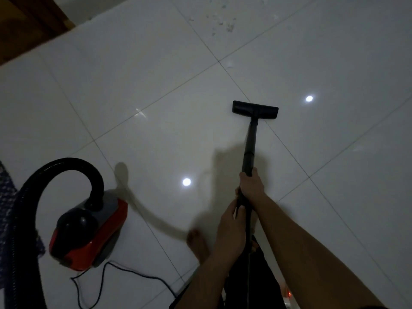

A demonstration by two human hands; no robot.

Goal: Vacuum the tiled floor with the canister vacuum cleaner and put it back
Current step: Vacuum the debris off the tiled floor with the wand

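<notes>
Floor: glossy white tiled floor (156, 90) with dark grout lines, two ceiling lights mirrored in it.
Debris: pale scraps (225, 22) lie well ahead of the nozzle.
Wand: black wand (250, 143) slants down to the floor head (255, 110), flat on a tile.
Right hand (250, 184): wrapped around the wand, higher up.
Left hand (230, 221): fingers curled on the handle below, seemingly closed; partly hidden.
Canister: red-and-black canister vacuum (89, 228) sits at left, hose (66, 168) arching up, cord (124, 273) trailing.
Foot: bare foot (197, 244) beside the canister.
</notes>
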